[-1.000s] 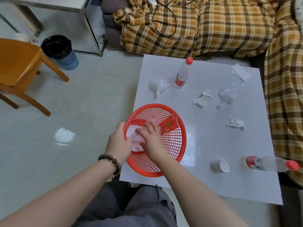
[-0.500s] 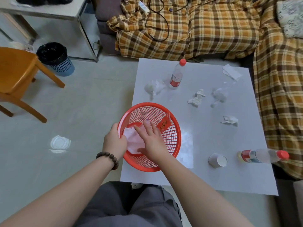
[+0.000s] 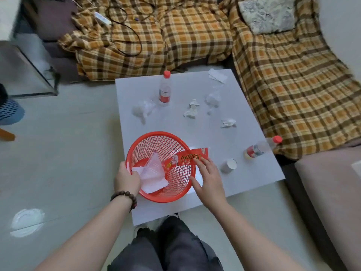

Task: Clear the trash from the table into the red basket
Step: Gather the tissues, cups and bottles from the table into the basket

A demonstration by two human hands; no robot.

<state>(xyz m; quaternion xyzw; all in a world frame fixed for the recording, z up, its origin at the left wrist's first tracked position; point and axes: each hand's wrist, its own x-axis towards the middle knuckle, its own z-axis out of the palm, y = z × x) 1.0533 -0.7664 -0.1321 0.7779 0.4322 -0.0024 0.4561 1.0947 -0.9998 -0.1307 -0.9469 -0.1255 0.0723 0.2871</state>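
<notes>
The red basket (image 3: 162, 142) stands at the near left of the white table (image 3: 244, 182). My left hand (image 3: 127, 178) grips its near-left rim. Inside lie a white wrapper (image 3: 152, 171) and a red packet (image 3: 192, 156) that sticks out over the right rim. My right hand (image 3: 209, 178) hovers just right of the basket with fingers spread, its fingertips at the red packet. On the table lie several crumpled tissues (image 3: 143, 109), an upright bottle (image 3: 164, 89), a lying bottle (image 3: 261, 147) and a tipped paper cup (image 3: 229, 165).
A sofa under a plaid cover (image 3: 283, 90) wraps the table's far and right sides, with cables on it. A blue bin (image 3: 9, 111) stands on the floor at far left. My knees (image 3: 168, 249) are below the table's near edge.
My right hand came out of the basket and moved to its right side, opening. The white wrapper now lies in the basket. The view shifted toward the sofa.
</notes>
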